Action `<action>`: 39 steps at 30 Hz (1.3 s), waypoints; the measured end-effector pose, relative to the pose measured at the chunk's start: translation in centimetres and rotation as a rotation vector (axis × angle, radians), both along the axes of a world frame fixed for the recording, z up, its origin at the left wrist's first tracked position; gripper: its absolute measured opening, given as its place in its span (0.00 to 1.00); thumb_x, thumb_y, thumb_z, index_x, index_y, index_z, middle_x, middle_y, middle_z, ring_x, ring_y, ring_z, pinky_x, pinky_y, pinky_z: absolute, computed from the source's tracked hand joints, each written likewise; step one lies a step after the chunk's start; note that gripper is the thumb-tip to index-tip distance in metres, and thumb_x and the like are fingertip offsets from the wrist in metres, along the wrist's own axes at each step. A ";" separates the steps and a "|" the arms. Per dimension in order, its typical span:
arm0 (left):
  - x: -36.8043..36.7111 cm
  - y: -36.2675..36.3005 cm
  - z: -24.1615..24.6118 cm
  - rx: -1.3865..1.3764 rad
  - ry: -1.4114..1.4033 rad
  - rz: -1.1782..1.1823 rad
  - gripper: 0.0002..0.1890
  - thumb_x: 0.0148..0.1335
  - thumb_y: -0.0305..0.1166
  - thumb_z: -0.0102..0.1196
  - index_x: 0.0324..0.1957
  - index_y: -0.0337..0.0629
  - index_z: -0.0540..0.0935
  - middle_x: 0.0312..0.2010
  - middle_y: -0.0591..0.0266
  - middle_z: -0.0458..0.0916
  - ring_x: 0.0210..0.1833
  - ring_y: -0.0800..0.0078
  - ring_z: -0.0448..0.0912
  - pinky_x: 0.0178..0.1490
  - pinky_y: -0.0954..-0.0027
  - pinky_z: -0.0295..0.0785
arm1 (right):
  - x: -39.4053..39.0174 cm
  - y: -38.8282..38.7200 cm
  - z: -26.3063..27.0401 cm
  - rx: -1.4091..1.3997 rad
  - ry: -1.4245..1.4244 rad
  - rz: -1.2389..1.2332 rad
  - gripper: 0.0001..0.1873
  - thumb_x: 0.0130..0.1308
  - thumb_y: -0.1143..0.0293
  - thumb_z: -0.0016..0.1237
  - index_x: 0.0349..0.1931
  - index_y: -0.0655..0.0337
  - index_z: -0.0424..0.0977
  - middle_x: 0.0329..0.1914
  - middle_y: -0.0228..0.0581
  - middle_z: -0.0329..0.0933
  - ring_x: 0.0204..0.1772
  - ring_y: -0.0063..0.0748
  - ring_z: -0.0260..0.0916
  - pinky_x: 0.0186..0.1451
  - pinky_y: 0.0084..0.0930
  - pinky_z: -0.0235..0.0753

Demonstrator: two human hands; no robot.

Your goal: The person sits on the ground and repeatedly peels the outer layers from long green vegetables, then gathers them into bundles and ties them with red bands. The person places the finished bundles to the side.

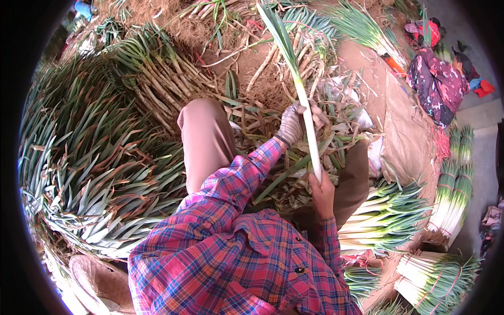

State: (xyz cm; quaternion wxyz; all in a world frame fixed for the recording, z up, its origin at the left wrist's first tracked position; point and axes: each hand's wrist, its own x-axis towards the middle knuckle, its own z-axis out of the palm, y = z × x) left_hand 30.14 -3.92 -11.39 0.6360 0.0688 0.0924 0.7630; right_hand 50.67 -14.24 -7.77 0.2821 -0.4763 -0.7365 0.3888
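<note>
A peeled green onion point(311, 134) with a long white stem stands out from my hands, its green leaves pointing up and to the left. My left hand point(293, 123), in a striped knit glove, grips the middle of the stem. Bare and lower down, my right hand point(323, 193) holds its white base. Under the stalk lie stripped leaves and peelings point(256, 126) between my knees. Unpeeled onions with dirty stems and roots point(165, 82) are piled beyond my left knee. At my right side lies a stack of cleaned green onions point(382, 220).
A large heap of leafy onions point(102, 165) fills the left. Tied bundles point(453, 193) and another banded bundle point(433, 275) lie at the right, near red ties point(441, 143). A person in a patterned jacket point(439, 84) is at the upper right. Brown sheeting point(405, 130) covers ground there.
</note>
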 end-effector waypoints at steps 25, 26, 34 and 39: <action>-2.5 -2.6 5.8 0.018 -0.017 0.065 0.18 0.64 0.43 0.48 0.47 0.39 0.70 0.26 0.58 0.75 0.27 0.66 0.74 0.38 0.64 0.75 | -11.4 8.8 3.3 -0.350 0.164 0.219 0.17 0.66 0.59 0.35 0.31 0.66 0.66 0.20 0.39 0.67 0.24 0.28 0.67 0.27 0.27 0.67; -2.6 -2.7 5.9 0.013 -0.014 0.085 0.18 0.64 0.43 0.48 0.47 0.39 0.70 0.26 0.58 0.75 0.27 0.66 0.74 0.37 0.65 0.75 | -11.4 8.6 3.4 -0.410 0.160 0.206 0.17 0.66 0.59 0.35 0.30 0.66 0.66 0.20 0.38 0.66 0.24 0.27 0.67 0.27 0.27 0.67; -1.5 -3.2 6.0 0.038 -0.060 -0.003 0.18 0.64 0.42 0.49 0.45 0.34 0.71 0.25 0.57 0.76 0.29 0.64 0.75 0.44 0.63 0.73 | -10.1 7.7 2.8 -0.406 0.207 0.194 0.17 0.64 0.59 0.39 0.31 0.66 0.68 0.21 0.34 0.68 0.24 0.24 0.67 0.27 0.24 0.68; -1.3 -3.3 6.2 0.030 -0.090 0.024 0.18 0.63 0.41 0.49 0.45 0.34 0.71 0.23 0.57 0.76 0.29 0.64 0.75 0.42 0.63 0.72 | -10.0 8.1 2.8 -0.662 0.313 0.130 0.16 0.64 0.59 0.38 0.31 0.65 0.69 0.21 0.33 0.68 0.23 0.24 0.67 0.27 0.23 0.68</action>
